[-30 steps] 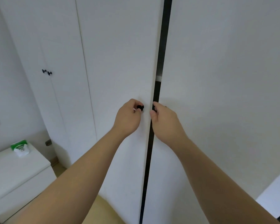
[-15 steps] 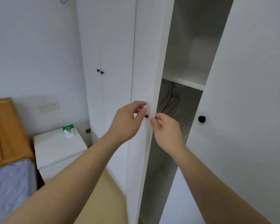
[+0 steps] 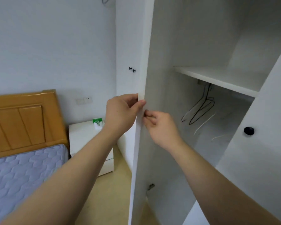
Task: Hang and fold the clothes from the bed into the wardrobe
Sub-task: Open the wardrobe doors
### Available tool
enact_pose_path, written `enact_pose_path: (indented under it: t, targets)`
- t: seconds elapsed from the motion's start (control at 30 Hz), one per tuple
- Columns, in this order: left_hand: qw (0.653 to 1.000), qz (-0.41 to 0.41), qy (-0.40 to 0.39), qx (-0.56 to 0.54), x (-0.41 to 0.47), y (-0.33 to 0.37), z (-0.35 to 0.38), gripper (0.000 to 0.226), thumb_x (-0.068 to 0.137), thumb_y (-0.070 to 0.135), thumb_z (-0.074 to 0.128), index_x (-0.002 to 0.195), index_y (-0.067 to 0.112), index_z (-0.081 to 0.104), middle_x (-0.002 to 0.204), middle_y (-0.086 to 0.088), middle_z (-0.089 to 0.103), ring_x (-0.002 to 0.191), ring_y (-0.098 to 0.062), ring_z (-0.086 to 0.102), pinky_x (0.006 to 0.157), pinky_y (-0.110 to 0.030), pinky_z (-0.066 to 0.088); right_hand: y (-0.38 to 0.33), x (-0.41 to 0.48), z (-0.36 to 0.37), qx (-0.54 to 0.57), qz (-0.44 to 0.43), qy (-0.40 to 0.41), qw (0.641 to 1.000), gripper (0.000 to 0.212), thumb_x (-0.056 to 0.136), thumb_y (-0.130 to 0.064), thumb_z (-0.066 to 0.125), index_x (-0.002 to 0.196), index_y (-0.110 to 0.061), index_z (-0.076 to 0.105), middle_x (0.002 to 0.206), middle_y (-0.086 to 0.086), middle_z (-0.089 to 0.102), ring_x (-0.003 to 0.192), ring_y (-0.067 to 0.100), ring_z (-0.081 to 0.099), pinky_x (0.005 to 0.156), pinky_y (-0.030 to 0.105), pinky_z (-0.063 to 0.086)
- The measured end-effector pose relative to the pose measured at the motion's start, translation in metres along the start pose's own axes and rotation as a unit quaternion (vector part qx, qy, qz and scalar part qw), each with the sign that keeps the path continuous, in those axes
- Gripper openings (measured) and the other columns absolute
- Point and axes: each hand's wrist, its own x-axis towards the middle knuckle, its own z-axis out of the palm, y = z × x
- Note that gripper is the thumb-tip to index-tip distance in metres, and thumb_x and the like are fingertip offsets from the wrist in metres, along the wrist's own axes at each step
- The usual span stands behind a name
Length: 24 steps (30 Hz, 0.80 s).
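The white wardrobe stands open in front of me. My left hand (image 3: 122, 111) grips the front edge of the left door (image 3: 139, 151), which is swung towards me edge-on. My right hand (image 3: 159, 125) is curled against the inner side of that same edge; what its fingers hold is hidden. The right door (image 3: 258, 159) with its black knob (image 3: 248, 131) is swung out to the right. Inside, a white shelf (image 3: 217, 79) sits above several wire hangers (image 3: 201, 111). No clothes are in view.
A bed with a blue quilted mattress (image 3: 23, 169) and a wooden headboard (image 3: 21, 120) lies at the left. A white nightstand (image 3: 86, 143) with a green and white item (image 3: 98, 122) stands beside it. More wardrobe doors with two black knobs (image 3: 132, 69) are further left.
Both wardrobe doors have swung from nearly closed to wide open. My hands have stayed at the left door's edge, and my view has turned left, bringing the bed in.
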Motion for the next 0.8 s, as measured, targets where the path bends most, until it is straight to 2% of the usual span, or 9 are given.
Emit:
enact_pose_path:
  t: [0.07,0.13,0.23,0.3,0.4,0.53,0.67,0.8]
  targets:
    - [1.0,-0.024,0.005,-0.017,0.012,-0.014,-0.019,0.014,0.09,0.029,0.075,0.101,0.022,0.081,0.087,0.013,0.078,0.085,-0.001,0.073,0.089,-0.034,0.057,-0.008,0.012,0.016,0.003,-0.004,-0.031,1.0,0.031,0.101,-0.018,0.059,0.129,-0.011,0.067,0.124,0.0,0.072,0.114,0.006,0.066,0.093,0.016,0.047]
    - [0.998,-0.05,0.012,-0.033,0.025,-0.033,-0.037,0.02,0.089,0.031,0.076,0.107,0.021,0.08,0.094,0.011,0.079,0.088,-0.006,0.075,0.091,-0.038,0.059,-0.018,0.028,0.035,-0.024,-0.018,-0.048,0.998,0.032,0.102,-0.021,0.055,0.132,-0.013,0.066,0.125,0.0,0.072,0.118,0.013,0.064,0.097,0.022,0.047]
    - [0.996,-0.068,0.043,-0.046,0.048,-0.061,-0.058,0.03,0.087,0.037,0.077,0.111,0.021,0.079,0.095,0.009,0.079,0.087,-0.011,0.076,0.089,-0.04,0.06,-0.034,0.054,0.065,-0.058,-0.022,-0.066,0.996,0.034,0.104,-0.023,0.048,0.134,-0.016,0.064,0.123,0.003,0.072,0.108,0.021,0.066,0.094,0.03,0.051]
    - [0.994,-0.076,0.055,-0.051,0.065,-0.078,-0.069,0.026,0.089,0.035,0.076,0.11,0.021,0.079,0.092,0.01,0.079,0.087,-0.005,0.075,0.092,-0.036,0.059,-0.043,0.072,0.084,-0.072,-0.02,-0.07,0.995,0.035,0.104,-0.023,0.046,0.134,-0.015,0.063,0.12,0.006,0.071,0.101,0.024,0.066,0.086,0.029,0.051]
    - [0.993,-0.084,0.059,-0.064,0.091,-0.102,-0.079,0.02,0.091,0.033,0.074,0.108,0.023,0.079,0.091,0.012,0.079,0.088,-0.004,0.074,0.092,-0.036,0.058,-0.049,0.098,0.11,-0.089,-0.012,-0.083,0.992,0.038,0.105,-0.022,0.042,0.139,-0.017,0.06,0.121,0.008,0.069,0.104,0.028,0.065,0.08,0.027,0.046]
    - [0.99,-0.088,0.066,-0.087,0.118,-0.129,-0.084,0.025,0.09,0.033,0.075,0.112,0.02,0.078,0.096,0.009,0.079,0.093,-0.006,0.074,0.094,-0.036,0.057,-0.051,0.123,0.131,-0.105,0.002,-0.086,0.991,0.038,0.106,-0.022,0.039,0.139,-0.013,0.057,0.117,0.009,0.069,0.1,0.03,0.065,0.086,0.035,0.052]
    - [0.989,-0.084,0.076,-0.093,0.135,-0.147,-0.084,0.028,0.088,0.037,0.075,0.111,0.021,0.078,0.097,0.008,0.079,0.095,-0.006,0.074,0.096,-0.036,0.056,-0.048,0.14,0.146,-0.101,0.009,-0.088,0.991,0.043,0.108,-0.028,0.038,0.15,-0.022,0.048,0.133,0.008,0.065,0.116,0.027,0.062,0.093,0.029,0.046]
    - [0.989,-0.094,0.092,-0.069,0.143,-0.155,-0.086,0.024,0.089,0.034,0.075,0.11,0.023,0.079,0.097,0.011,0.078,0.093,0.003,0.071,0.095,-0.028,0.055,-0.044,0.152,0.159,-0.074,0.027,-0.088,0.993,0.047,0.109,-0.03,0.038,0.156,-0.026,0.037,0.155,0.0,0.047,0.138,0.02,0.048,0.098,0.019,0.035]
